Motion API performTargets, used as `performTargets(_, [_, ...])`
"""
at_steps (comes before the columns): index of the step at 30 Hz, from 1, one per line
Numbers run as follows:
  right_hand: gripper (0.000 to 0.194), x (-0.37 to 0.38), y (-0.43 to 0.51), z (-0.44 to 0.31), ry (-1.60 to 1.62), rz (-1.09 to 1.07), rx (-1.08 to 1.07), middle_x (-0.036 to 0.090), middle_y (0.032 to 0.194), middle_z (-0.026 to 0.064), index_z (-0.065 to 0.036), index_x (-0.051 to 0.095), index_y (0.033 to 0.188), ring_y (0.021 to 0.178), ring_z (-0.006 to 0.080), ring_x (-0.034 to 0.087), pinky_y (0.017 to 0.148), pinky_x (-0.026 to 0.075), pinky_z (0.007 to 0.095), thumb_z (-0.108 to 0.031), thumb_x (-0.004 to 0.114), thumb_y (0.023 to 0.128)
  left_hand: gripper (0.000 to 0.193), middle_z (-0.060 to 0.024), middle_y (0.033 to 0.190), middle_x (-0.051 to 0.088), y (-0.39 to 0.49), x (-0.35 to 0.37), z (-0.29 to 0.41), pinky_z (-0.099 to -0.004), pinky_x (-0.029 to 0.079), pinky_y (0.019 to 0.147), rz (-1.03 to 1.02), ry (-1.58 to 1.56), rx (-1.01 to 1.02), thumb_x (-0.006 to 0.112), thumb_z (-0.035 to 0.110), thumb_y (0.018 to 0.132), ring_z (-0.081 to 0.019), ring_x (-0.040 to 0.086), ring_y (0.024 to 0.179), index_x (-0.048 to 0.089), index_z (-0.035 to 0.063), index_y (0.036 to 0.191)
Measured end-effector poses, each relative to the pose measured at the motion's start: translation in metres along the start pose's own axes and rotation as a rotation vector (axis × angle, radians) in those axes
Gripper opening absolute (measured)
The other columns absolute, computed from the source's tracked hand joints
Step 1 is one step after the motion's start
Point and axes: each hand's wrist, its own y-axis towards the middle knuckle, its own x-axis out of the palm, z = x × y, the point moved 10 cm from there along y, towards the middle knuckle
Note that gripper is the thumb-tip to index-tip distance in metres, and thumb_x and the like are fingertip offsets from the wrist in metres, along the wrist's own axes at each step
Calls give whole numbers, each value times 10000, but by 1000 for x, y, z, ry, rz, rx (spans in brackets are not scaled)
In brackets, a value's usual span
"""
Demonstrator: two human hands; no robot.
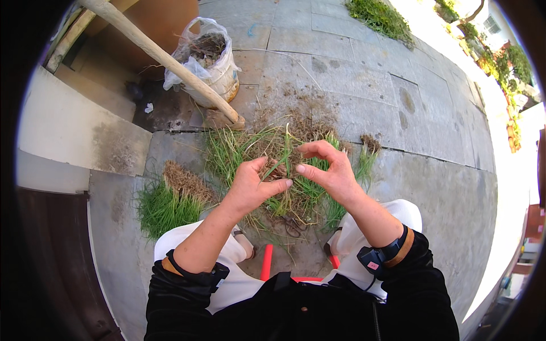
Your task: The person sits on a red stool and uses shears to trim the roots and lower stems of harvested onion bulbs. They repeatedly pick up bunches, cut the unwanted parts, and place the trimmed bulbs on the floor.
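Note:
My left hand (251,185) is in front of me, its curled fingers and thumb around a few thin green stems (287,153) that stand up between my hands. To the right, my right hand (330,168) has thumb and forefinger spread, close to the stems but with no clear grip on anything. Below both hands lies a loose heap of grass-like green plants (226,155) with brown, soil-covered roots. A thicker bundle of the plants (170,209) rests by my left knee, roots pointing away. Another small bunch (365,164) lies to the right.
A wooden-handled digging tool (170,64) slants down to the heap's far edge. Behind it stands a plastic-lined bucket (232,79) of dirt and roots. What look like scissors (294,226) lie near my feet. A red stool (267,262) is under me; more greenery (379,19) lies farther off.

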Motion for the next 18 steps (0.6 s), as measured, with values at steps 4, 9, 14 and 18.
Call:
performTargets(4, [238,43,-21,55,569,-179,535,648,804,31,-6,638,928,769,123,596,774,460,266,-140,746,764,315,58,745,567,-4,14,-4,-207,394,578,-62,305,8,794,145,692,-29,478,654,619,23,924])
performTargets(9, [103,13,-13,74,848,89,556,640,780,-2,-58,623,823,736,73,570,717,430,230,-57,717,780,301,44,701,556,7,7,-17,-191,330,497,57,2,-61,773,144,712,-15,440,579,620,33,946])
performTargets(14, [80,-11,-3,72,946,123,478,644,779,5,-67,599,838,721,85,600,688,496,243,-90,676,831,153,51,615,472,10,-16,-34,-210,220,404,207,-265,-176,664,45,757,-32,357,453,598,49,895])
performTargets(18, [46,6,-10,77,1012,24,591,656,810,23,-82,586,864,727,99,623,659,535,266,-101,628,870,210,50,640,485,12,-10,-43,-202,228,406,191,-282,-229,659,55,767,-30,359,453,606,46,970])
